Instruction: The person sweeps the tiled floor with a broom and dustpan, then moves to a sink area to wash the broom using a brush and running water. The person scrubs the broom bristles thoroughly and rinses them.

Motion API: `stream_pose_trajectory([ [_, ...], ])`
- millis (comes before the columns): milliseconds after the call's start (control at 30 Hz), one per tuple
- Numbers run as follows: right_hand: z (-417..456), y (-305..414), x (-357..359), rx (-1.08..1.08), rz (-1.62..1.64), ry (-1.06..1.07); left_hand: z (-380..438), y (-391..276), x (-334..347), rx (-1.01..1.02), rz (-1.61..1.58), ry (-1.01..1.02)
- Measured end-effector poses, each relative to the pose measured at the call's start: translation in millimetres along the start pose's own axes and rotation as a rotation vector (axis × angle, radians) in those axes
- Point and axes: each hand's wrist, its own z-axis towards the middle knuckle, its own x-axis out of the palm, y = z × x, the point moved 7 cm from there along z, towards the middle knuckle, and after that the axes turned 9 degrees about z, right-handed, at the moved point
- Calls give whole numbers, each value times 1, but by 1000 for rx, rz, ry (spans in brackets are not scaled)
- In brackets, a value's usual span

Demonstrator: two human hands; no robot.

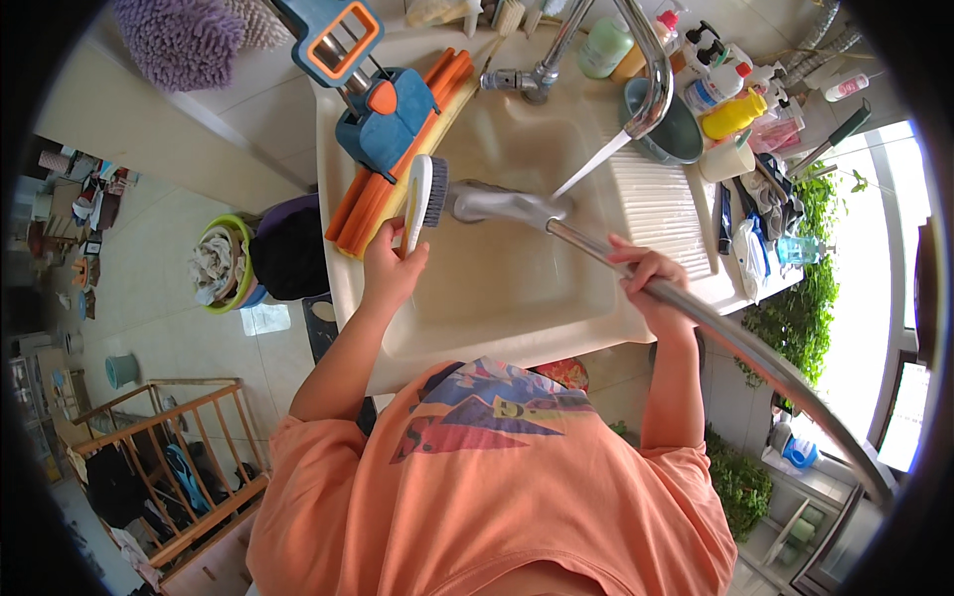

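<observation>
My left hand grips the handle of a white scrub brush over the left part of the cream utility sink. The brush stands roughly upright, its dark grey bristles facing right. In my right hand is a long metal pole, slanting from the basin past my right side. At its lower end, a grey cleaning-tool head lies in the basin, blurred. A stream of water runs from the chrome faucet onto or close beside this head. The head's underside is hidden.
A blue-and-orange sponge mop leans on the sink's left rim. A grey-green basin and several bottles crowd the back right, beside the ribbed washboard. On the floor at left stands a green-rimmed bucket holding cloth.
</observation>
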Motion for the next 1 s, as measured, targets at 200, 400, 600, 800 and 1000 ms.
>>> stream_pose_trajectory([
  [200,-51,-94,-22,202,259,-358,-11,14,2,121,179,-1],
  [400,-87,-125,-52,290,409,-668,-14,37,21,-19,175,73],
  [600,-80,-101,-53,220,146,-585,-6,26,33,41,175,91],
  [800,-72,-107,-60,191,109,-597,24,5,53,38,93,84],
  [1000,-73,-107,-64,192,102,-627,144,-60,87,190,-20,-66],
])
